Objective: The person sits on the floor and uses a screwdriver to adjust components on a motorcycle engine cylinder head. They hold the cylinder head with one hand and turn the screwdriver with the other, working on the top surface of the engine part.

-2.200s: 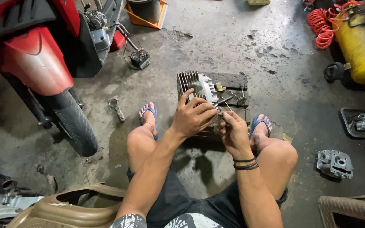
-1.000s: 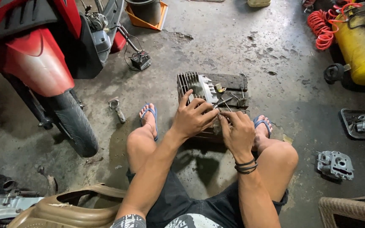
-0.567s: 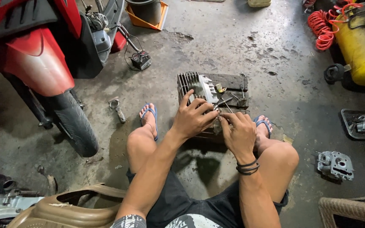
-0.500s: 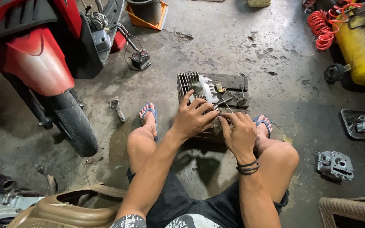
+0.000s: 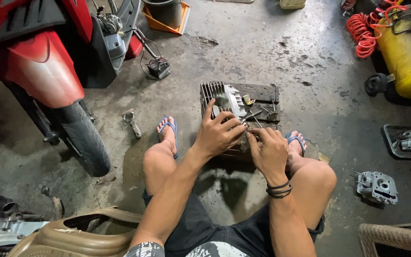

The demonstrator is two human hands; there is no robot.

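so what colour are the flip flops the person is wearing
Blue straps on the flip flops, clearest on the left foot in the head view.

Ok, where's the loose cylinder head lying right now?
In the head view the cylinder head lies on the concrete floor at lower right, just right of the person's right knee, below the dark tray.

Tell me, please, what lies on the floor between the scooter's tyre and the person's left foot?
A small metal wrench-like part lies there on stained concrete, seen in the head view.
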